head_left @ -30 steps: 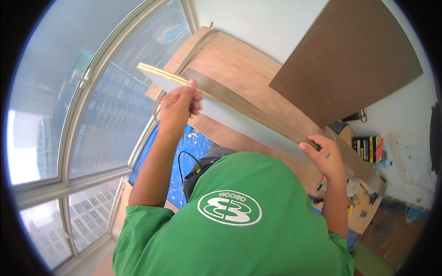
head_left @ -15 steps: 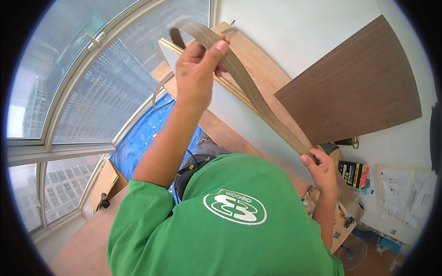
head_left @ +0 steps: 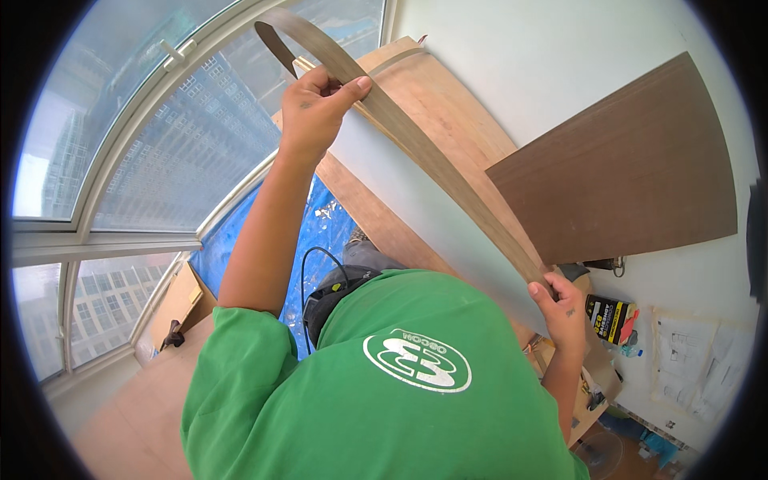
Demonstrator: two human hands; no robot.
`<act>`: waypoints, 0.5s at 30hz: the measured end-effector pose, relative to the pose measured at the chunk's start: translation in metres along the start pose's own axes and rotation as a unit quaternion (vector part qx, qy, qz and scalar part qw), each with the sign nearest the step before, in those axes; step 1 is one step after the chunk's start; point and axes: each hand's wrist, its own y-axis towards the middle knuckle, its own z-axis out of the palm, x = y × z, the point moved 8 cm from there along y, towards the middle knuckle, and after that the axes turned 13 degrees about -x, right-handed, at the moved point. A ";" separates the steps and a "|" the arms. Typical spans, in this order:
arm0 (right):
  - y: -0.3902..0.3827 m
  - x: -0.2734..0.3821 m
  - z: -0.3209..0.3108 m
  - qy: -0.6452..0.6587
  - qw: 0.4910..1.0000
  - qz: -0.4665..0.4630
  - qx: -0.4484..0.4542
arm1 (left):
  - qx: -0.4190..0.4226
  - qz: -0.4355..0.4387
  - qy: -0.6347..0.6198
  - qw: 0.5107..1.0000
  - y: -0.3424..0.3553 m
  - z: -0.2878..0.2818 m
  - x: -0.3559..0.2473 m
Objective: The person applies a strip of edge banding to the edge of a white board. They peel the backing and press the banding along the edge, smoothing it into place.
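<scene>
A long wood-grain edging strip runs diagonally along the upper edge of a white-faced board standing on its side. My left hand pinches the strip near the board's far end, thumb on top. Beyond that grip the free end curls up and back toward the window. My right hand is closed on the strip at the near right end, over the board's corner. Between the two hands the strip looks taut and covers most of the board's edge; whether it touches all along cannot be seen.
The board rests on a plywood bench. A brown wood-grain sheet leans on the right wall. Below it are a black-and-yellow box and papers taped up. Blue sheeting lies below; windows fill the left.
My left hand has moved left, drawing the strip straighter and closer along the board's edge. My right hand has shifted slightly downward, still holding the strip.
</scene>
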 end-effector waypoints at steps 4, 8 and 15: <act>0.001 -0.001 0.000 -0.004 1.000 0.010 0.017 | -0.012 0.006 0.003 1.000 0.000 0.001 0.010; 0.001 0.001 0.001 0.008 1.000 0.002 0.012 | -0.020 0.024 0.000 1.000 0.000 -0.002 0.019; -0.001 -0.003 0.002 0.022 0.999 0.031 0.022 | -0.029 0.017 0.005 0.999 -0.001 -0.006 0.032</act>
